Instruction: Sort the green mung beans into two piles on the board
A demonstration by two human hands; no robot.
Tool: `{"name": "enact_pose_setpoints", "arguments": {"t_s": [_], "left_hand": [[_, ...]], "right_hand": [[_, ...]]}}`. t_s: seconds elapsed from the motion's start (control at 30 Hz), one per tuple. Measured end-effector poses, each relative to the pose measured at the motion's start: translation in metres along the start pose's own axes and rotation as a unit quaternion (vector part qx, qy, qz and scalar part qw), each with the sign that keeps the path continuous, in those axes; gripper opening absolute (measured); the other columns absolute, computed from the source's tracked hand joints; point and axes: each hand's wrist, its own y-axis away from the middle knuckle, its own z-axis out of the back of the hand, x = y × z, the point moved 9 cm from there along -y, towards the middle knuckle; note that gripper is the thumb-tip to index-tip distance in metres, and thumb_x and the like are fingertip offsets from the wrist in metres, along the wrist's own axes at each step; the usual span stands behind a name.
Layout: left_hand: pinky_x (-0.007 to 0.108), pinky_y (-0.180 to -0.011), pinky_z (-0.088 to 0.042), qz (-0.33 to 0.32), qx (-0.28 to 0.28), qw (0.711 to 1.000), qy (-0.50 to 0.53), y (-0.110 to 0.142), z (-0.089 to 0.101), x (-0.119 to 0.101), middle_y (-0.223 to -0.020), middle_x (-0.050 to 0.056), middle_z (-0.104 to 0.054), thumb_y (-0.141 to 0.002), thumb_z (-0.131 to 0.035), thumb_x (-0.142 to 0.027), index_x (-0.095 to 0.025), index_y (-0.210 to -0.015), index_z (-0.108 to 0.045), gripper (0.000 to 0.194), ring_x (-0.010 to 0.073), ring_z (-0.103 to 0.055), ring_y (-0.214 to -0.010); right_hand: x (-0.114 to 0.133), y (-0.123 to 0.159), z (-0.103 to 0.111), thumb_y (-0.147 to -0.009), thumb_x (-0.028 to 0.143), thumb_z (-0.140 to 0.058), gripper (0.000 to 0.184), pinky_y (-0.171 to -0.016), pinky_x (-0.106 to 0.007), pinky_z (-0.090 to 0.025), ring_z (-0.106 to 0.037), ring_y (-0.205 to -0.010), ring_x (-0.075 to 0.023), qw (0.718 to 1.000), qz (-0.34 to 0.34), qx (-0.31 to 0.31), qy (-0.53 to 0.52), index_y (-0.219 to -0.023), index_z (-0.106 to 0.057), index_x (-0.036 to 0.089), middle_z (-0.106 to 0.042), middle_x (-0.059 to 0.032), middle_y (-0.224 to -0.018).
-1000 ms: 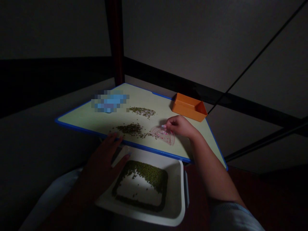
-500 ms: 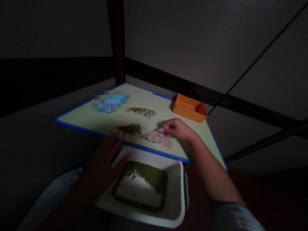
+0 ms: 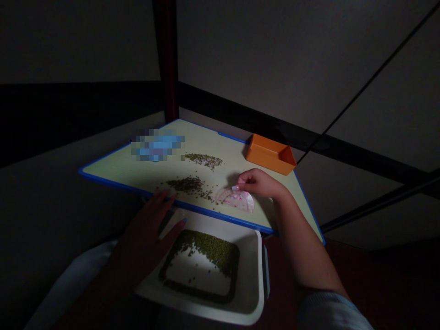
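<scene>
My right hand (image 3: 256,182) pinches a clear protractor with pink marks (image 3: 239,200) by its upper edge, above the pale board (image 3: 285,201). Left of it, a dark heap of small green beans (image 3: 187,184) lies near the board's front edge, with loose ones scattered toward the protractor. Farther back is a second, thinner patch of beans (image 3: 204,159). My left hand (image 3: 151,229) has its fingers spread, the fingertips at the board's blue front edge and the thumb over a white basin (image 3: 252,275). More green beans (image 3: 216,250) lie in that basin.
An orange open box (image 3: 271,156) stands at the board's back right corner. A blurred-out blue item (image 3: 158,147) lies at the back left. Behind the board are a dark red post (image 3: 168,59) and pale wall panels (image 3: 275,59).
My right hand has shifted slightly to the right, and the protractor has moved right with it. My left hand, the bean heaps and the basin look the same.
</scene>
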Motion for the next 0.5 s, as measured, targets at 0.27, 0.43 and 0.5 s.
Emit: {"name": "enact_pose_setpoints", "arguments": {"t_s": [0.27, 0.43, 0.5], "left_hand": [[0.051, -0.113, -0.028, -0.006, 0.001, 1.000, -0.007, 0.000, -0.001, 0.001, -0.150, 0.013, -0.037, -0.082, -0.038, -0.062, -0.017, -0.132, -0.045, 0.068, 0.0288, -0.029, -0.140], [0.052, -0.112, -0.029, -0.013, -0.003, 1.000, -0.014, 0.000, -0.001, 0.000, -0.149, 0.014, -0.039, -0.083, -0.037, -0.062, -0.015, -0.131, -0.046, 0.068, 0.0307, -0.030, -0.140], [0.052, -0.112, -0.030, -0.020, -0.009, 1.000, -0.018, 0.000, 0.000, -0.001, -0.149, 0.015, -0.039, -0.083, -0.038, -0.062, -0.015, -0.131, -0.046, 0.068, 0.0309, -0.031, -0.140]], "right_hand": [[-0.003, -0.004, -0.016, -0.081, 0.028, -0.058, 0.018, -0.058, -0.023, -0.037, -0.049, -0.056, -0.0089, 0.999, 0.004, 0.035, 0.001, -0.069, -0.059, 0.014, -0.057, 0.0023, -0.059], [0.003, -0.006, -0.022, -0.080, 0.024, -0.058, 0.015, -0.057, -0.022, -0.035, -0.048, -0.055, -0.0084, 0.999, 0.007, 0.048, 0.000, -0.069, -0.060, 0.014, -0.056, 0.0035, -0.057], [0.004, -0.005, -0.022, -0.081, 0.026, -0.059, 0.016, -0.057, -0.022, -0.035, -0.048, -0.055, -0.0087, 0.999, 0.009, 0.051, -0.007, -0.069, -0.061, 0.014, -0.056, 0.0034, -0.057]]}}
